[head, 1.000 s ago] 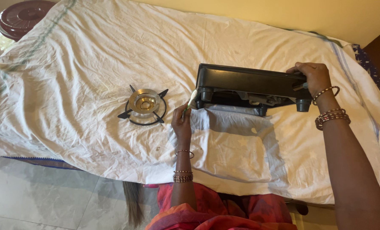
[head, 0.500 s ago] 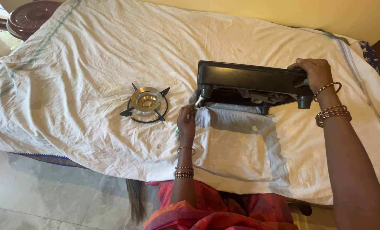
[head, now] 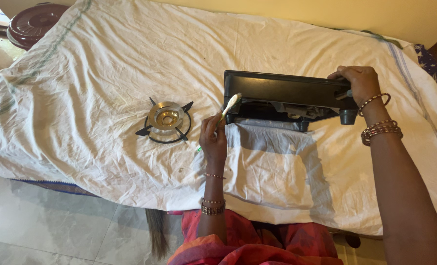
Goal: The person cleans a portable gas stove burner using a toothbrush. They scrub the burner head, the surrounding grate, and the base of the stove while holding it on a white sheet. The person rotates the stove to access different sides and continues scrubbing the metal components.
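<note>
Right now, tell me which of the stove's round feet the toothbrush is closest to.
The left-end foot, beside the white toothbrush; the other foot sits far right.

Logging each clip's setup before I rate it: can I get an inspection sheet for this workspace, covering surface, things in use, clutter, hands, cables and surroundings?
Surface: white cloth, wrinkled and lightly stained, spread over a bed-like platform.
Things in use: black stove, tipped up on its far edge with the underside and round feet facing the person; toothbrush, bristle end at the stove's left corner.
Clutter: pan support with a metal burner sitting in it, lying apart on the cloth, left of the stove.
Hands: left hand, grip closed on the toothbrush handle; right hand holding the stove's right end.
Cables: nothing seen.
Surroundings: yellow wall behind; tiled floor; maroon lidded container at top left.
</note>
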